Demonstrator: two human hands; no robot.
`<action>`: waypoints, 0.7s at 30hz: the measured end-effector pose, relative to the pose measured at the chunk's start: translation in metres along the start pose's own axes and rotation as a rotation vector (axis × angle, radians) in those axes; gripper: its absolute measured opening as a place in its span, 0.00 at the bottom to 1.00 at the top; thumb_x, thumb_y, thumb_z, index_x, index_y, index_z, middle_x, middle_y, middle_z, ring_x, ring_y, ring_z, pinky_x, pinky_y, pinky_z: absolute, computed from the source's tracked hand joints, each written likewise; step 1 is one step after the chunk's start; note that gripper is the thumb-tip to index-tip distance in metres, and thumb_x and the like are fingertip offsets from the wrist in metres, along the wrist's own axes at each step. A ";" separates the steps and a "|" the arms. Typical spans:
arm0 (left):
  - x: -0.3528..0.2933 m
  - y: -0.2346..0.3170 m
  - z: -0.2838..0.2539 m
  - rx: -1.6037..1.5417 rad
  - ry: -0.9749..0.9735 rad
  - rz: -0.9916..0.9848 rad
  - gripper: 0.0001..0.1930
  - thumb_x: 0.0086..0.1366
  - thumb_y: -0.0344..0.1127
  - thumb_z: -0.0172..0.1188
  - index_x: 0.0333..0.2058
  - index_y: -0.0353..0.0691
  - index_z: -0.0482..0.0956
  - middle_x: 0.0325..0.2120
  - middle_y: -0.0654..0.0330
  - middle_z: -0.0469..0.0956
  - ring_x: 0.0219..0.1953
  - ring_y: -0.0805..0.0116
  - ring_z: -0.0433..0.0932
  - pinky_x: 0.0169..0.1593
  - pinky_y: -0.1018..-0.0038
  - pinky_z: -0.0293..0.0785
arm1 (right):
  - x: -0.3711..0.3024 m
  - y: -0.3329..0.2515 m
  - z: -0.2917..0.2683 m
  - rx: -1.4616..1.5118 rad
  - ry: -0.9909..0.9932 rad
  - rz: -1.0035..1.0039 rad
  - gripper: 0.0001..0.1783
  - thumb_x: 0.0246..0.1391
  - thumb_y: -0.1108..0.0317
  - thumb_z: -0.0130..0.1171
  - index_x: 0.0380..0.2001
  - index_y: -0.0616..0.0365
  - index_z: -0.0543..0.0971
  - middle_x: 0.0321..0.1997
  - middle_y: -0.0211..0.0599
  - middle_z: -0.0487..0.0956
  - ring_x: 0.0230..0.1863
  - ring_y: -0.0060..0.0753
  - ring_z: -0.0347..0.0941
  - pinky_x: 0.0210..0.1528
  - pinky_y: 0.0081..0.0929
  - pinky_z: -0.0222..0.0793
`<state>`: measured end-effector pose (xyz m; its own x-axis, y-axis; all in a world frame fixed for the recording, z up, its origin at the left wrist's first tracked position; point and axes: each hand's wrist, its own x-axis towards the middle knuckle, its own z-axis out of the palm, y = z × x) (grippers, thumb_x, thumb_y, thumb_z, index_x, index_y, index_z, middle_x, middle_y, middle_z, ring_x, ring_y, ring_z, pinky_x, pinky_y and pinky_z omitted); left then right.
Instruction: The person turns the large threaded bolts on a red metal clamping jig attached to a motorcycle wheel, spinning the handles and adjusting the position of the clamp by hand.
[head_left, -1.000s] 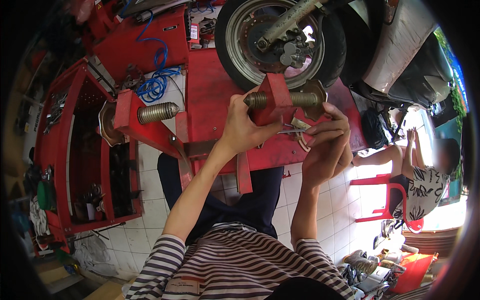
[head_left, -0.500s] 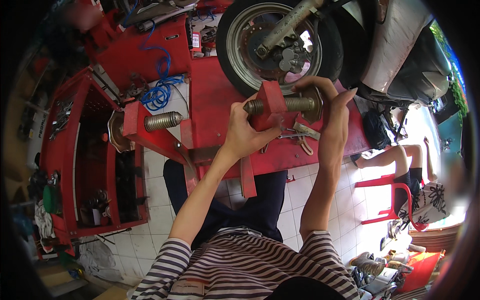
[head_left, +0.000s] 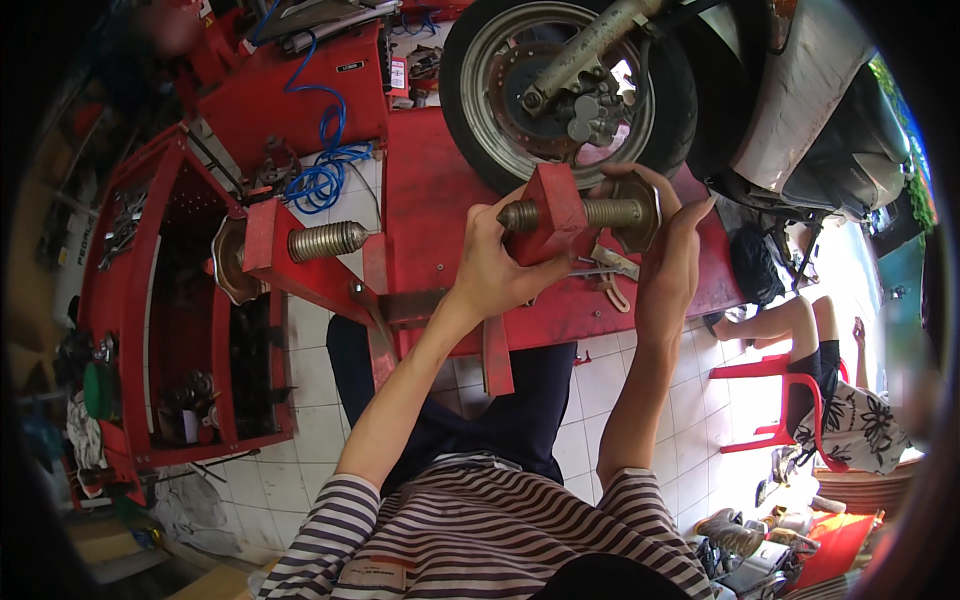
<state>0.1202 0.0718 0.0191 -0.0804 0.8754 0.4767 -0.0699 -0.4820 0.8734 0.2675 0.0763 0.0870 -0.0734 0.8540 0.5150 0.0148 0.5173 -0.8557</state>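
Just on the worker's side of the scooter's front wheel [head_left: 505, 100], the left hand [head_left: 497, 268] grips the red clamp block [head_left: 557, 205]; the right hand [head_left: 672, 245] curls around the wavy-edged knob [head_left: 634, 212] of its threaded screw [head_left: 604, 213], though I can't tell how firmly it holds. Blue hose [head_left: 316, 187] lies coiled left of that wheel; a scooter body [head_left: 775, 120] stands to its right.

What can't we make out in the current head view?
- Left hand, head view: most finger ends are hidden behind the red block.
- Right hand, head view: its own bulk and the metal knob hide where most fingertips touch.
- Motorcycle wheel, head view: top cut off by the upper edge.
- Red cabinet, head view: deep shadow hides much of the lower contents.
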 end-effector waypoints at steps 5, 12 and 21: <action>0.001 0.003 -0.002 0.039 -0.029 -0.017 0.21 0.43 0.30 0.66 0.40 0.34 0.77 0.21 0.59 0.79 0.20 0.69 0.75 0.32 0.74 0.70 | -0.010 0.005 -0.009 0.037 -0.062 -0.374 0.39 0.72 0.52 0.20 0.18 0.63 0.73 0.24 0.40 0.76 0.44 0.38 0.73 0.53 0.29 0.64; -0.002 -0.011 0.000 0.095 0.023 -0.006 0.18 0.43 0.29 0.66 0.37 0.32 0.78 0.24 0.60 0.80 0.23 0.70 0.77 0.32 0.74 0.71 | -0.037 0.035 -0.007 0.044 0.122 0.059 0.35 0.72 0.53 0.24 0.28 0.64 0.77 0.24 0.35 0.76 0.40 0.30 0.72 0.47 0.26 0.64; -0.001 -0.001 -0.002 0.024 -0.019 -0.013 0.18 0.43 0.29 0.67 0.36 0.33 0.78 0.24 0.60 0.81 0.24 0.70 0.78 0.35 0.75 0.73 | -0.001 -0.007 -0.010 0.111 -0.141 0.007 0.22 0.70 0.60 0.37 0.49 0.65 0.75 0.43 0.36 0.78 0.49 0.25 0.72 0.51 0.21 0.65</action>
<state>0.1188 0.0714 0.0179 -0.0608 0.8823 0.4667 -0.0471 -0.4696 0.8816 0.2778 0.0723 0.0925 -0.2131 0.8373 0.5036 -0.0936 0.4955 -0.8635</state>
